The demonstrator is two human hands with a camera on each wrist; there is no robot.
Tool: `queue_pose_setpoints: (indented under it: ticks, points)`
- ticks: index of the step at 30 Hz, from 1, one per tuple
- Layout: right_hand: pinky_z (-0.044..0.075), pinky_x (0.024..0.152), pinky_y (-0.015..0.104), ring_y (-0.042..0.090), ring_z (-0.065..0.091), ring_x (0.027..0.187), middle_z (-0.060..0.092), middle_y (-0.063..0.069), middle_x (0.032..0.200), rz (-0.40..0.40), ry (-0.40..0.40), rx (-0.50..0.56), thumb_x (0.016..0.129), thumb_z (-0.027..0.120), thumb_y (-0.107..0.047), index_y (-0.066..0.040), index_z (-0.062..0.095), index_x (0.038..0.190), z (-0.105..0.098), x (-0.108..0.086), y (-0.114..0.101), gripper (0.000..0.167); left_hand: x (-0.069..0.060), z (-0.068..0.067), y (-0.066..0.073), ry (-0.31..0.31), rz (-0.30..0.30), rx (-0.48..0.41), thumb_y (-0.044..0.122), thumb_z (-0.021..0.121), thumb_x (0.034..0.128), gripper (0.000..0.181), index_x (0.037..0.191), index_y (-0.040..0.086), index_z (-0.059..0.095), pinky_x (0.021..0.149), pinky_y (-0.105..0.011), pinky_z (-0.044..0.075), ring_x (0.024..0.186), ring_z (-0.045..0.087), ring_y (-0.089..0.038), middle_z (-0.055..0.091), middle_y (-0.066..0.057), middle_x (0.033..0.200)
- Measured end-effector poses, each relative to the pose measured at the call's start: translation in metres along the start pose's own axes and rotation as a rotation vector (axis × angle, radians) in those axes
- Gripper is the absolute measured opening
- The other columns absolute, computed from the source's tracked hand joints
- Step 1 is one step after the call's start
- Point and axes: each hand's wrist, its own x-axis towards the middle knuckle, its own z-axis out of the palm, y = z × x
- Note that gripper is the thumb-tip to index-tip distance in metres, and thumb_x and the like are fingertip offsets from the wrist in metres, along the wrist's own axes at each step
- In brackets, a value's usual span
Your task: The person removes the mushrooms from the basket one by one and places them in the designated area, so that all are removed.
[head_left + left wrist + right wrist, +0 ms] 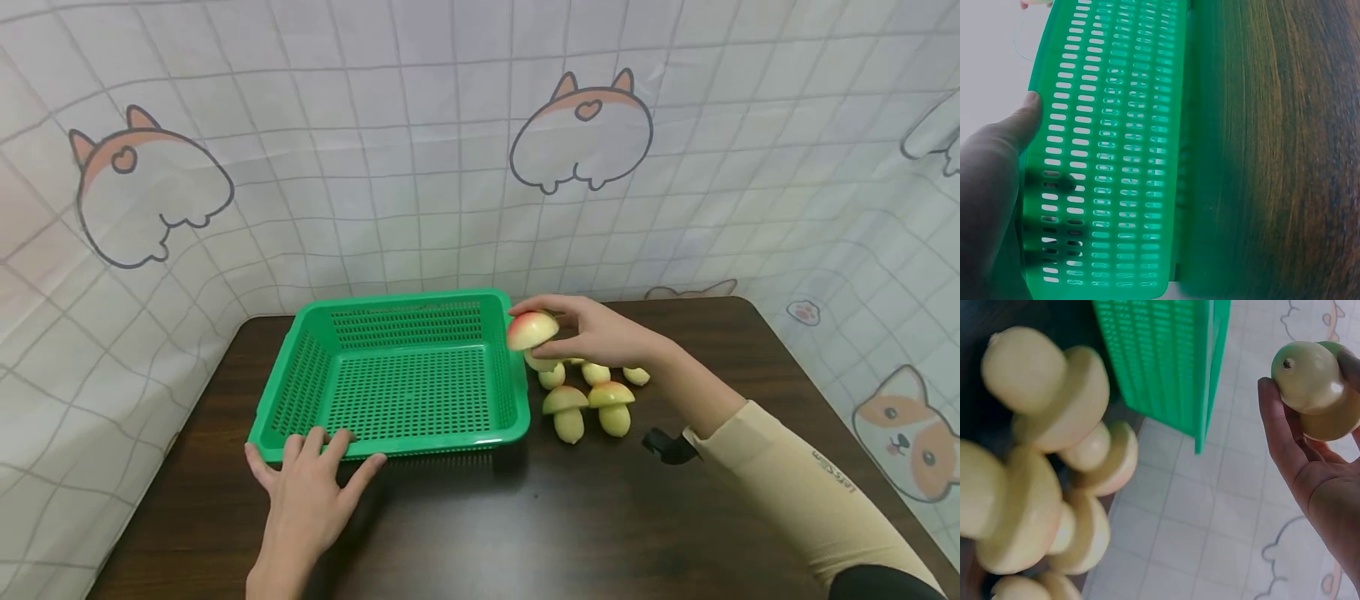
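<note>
In the head view a green plastic basket point(411, 400) stands on the dark table. My left hand point(307, 492) holds its near rim at the left corner, fingers over the edge and thumb point(1030, 115) along the rim. My right hand point(592, 329) pinches a toy mushroom point(531, 331) with a red and yellow cap, raised beside the basket's right rim. The right wrist view shows this mushroom's pale stem end between thumb and fingers. Below that hand, several similar mushrooms point(567, 412) lie to the right of the basket, some partly hidden by the hand.
A dark wooden table point(585, 525) carries everything. Behind it hangs a white checked cloth point(420, 167) with corgi drawings. A black strap-like object point(670, 447) sits by the right sleeve point(795, 483).
</note>
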Motion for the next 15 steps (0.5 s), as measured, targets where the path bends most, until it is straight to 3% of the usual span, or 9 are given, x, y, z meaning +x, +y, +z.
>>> queue_pose_setpoints:
  ticks: [9, 15]
  points:
    - [0.057, 0.079, 0.038, 0.029, 0.065, 0.102, 0.062, 0.006, 0.129, 0.055, 0.095, 0.01, 0.095, 0.077, -0.018, -0.025, 0.057, 0.143, -0.011, -0.046, 0.022, 0.053, 0.0, 0.001, 0.001, -0.005, -0.011, -0.002, 0.055, 0.071, 0.0922, 0.046, 0.107, 0.011, 0.07, 0.103, -0.082, -0.01, 0.095, 0.049, -0.036, 0.059, -0.01, 0.1]
    - [0.059, 0.077, 0.039, 0.03, 0.066, 0.102, 0.06, 0.007, 0.132, 0.091, 0.157, 0.008, 0.096, 0.076, -0.016, -0.023, 0.056, 0.144, -0.021, -0.079, 0.04, 0.053, 0.001, 0.001, 0.0, -0.006, -0.012, -0.007, 0.055, 0.071, 0.0923, 0.046, 0.107, 0.011, 0.07, 0.103, -0.083, -0.011, 0.095, 0.049, -0.037, 0.06, -0.011, 0.101]
